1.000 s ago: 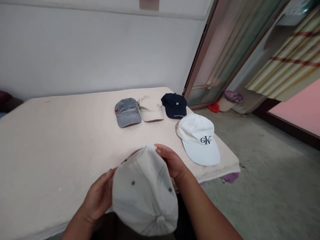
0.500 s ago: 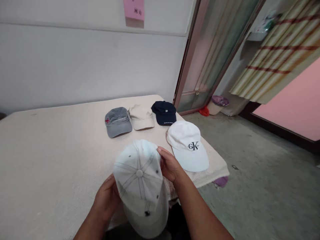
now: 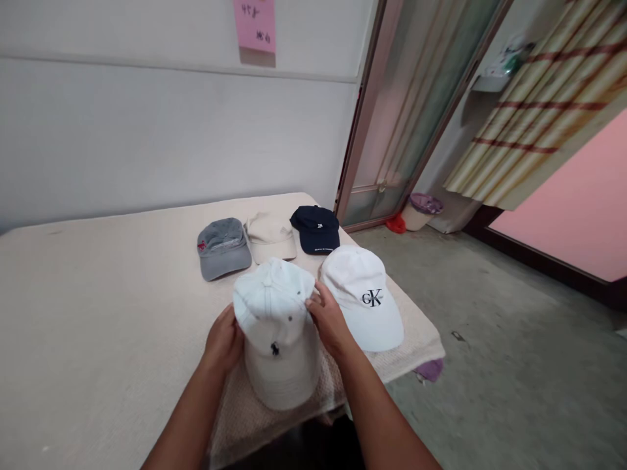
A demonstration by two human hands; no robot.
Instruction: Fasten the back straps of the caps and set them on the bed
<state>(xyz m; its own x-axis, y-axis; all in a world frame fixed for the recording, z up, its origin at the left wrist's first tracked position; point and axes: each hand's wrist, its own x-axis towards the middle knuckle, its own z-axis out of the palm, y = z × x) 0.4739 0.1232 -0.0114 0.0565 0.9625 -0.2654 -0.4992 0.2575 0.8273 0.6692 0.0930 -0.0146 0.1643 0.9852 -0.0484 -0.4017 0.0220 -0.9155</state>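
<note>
Between my two hands is a pale cap with a small dark emblem, its brim pointing toward me. My left hand grips its left edge, and my right hand pinches the right side of the crown. Just right of it lies a white cap with black letters. Behind, in a row, are a grey cap with a red mark, a beige cap and a navy cap. The fingertips under the held cap are hidden.
The caps are on a cloth-covered surface against a white wall with a pink note. To the right are a sliding door, a bin, a red bag and a striped curtain.
The held cap has moved up and away from me and tilted, so its front emblem and brim show more. Both hands moved with it. The view has shifted slightly.
</note>
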